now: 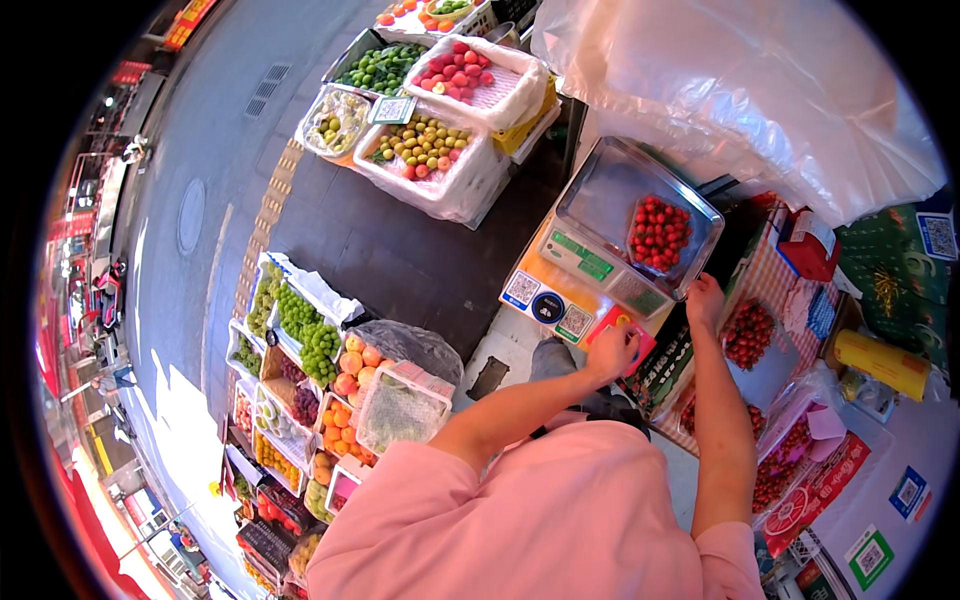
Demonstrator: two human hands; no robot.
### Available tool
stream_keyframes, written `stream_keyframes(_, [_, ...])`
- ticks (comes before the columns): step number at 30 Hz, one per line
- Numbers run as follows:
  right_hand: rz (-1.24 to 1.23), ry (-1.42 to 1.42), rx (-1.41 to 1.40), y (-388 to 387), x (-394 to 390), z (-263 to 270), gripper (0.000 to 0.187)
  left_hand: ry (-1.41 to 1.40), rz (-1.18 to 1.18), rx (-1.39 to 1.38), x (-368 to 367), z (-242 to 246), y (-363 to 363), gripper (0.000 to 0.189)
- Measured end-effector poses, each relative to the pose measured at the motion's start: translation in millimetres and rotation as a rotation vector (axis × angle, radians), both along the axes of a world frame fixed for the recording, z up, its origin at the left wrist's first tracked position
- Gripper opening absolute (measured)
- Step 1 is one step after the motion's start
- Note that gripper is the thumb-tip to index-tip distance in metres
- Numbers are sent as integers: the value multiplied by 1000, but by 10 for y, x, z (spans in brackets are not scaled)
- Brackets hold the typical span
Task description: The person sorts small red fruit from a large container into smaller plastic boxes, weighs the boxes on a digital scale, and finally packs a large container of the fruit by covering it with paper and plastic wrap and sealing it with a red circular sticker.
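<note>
My left hand (613, 351) is over a red card (634, 334) at the near edge of the scale's stand, fingers curled; whether it holds anything is hidden. My right hand (705, 301) is beside the near right corner of the scale's metal tray (600, 184), fingers bent; the grip does not show clearly. Small red fruits, like cherry tomatoes (660, 232), lie in a clear container on the tray. Below the tray is the scale's lit green display (581, 255). Printed code cards (523, 289) lie on the orange surface in front.
Fruit crates (442, 184) stand ahead, and green grapes (307, 322) with other fruit lie to the left. Clear plastic bags (720, 82) hang at upper right. More red fruit (748, 334), a yellow roll (881, 364) and a red box (810, 247) are at right.
</note>
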State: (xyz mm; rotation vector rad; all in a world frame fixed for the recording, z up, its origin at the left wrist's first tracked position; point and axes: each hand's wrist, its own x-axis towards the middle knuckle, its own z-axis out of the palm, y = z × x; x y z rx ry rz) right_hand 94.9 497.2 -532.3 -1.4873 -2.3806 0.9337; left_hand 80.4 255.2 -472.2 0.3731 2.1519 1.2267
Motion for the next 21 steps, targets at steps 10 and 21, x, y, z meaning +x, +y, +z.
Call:
stream_keyframes(10, [-98, 81, -509, -88, -390, 227, 23, 225, 155, 14, -1395, -167, 596, 24])
stream_keyframes(21, [40, 150, -69, -50, -240, 213, 20, 239, 32, 52, -1435, -323, 728, 21])
